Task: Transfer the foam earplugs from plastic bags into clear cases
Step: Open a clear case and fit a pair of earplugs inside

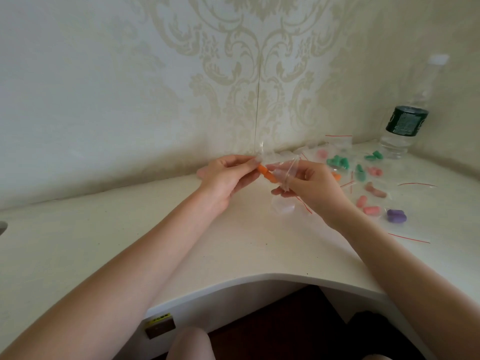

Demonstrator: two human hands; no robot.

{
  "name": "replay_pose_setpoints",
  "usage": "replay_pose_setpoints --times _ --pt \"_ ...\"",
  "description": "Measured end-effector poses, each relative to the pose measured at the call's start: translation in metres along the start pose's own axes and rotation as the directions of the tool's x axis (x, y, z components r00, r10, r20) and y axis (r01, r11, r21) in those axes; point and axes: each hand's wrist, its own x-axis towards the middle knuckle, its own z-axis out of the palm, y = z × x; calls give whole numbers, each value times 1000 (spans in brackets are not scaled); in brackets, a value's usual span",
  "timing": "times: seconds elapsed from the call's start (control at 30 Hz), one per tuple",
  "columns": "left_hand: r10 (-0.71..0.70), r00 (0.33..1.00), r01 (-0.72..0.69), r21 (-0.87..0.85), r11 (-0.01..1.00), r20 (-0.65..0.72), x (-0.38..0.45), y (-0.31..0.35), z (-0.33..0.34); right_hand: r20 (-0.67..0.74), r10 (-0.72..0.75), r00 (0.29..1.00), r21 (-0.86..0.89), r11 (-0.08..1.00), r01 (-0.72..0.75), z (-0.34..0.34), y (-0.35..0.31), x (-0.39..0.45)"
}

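Your left hand [228,175] pinches the orange earplugs [267,175] at its fingertips, fingers curled round them, just above the desk [181,229]. Your right hand [309,188] faces it, almost touching — thumb and fingers pinch a clear bag [285,175], its mouth turned toward the plugs. Whether the plugs sit partly inside the bag you cannot tell. Below your right hand a clear case [283,205] lies on the desk. To the right of that hand, more bagged plugs are scattered — green [337,162], pink [371,210], purple [396,215]. Beyond them, by the wall, stands a water bottle [404,126].
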Motion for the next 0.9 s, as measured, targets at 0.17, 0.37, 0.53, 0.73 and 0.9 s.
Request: replay_pose_setpoints --times 0.17,0.37,0.53,0.73,0.9 --pt "-10 1000 10 6 1000 5 -4 0 5 16 17 1000 -26 1000 -16 3 3 -1" --pt "42 999 -42 -17 999 -6 -6 2 4 -7 -29 1000 -138 990 28 5 3 -1" --pt "54 998 -53 53 997 -27 -6 3 3 -127 -44 991 -38 998 40 2 3 2" --pt "60 998 -55 154 986 -23 -10 2 7 -33 -6 999 9 1000 6 6 1 2" --pt "44 999 -45 131 990 14 -11 -2 10 -29 2 1000 49 999 -1 4 5 2"
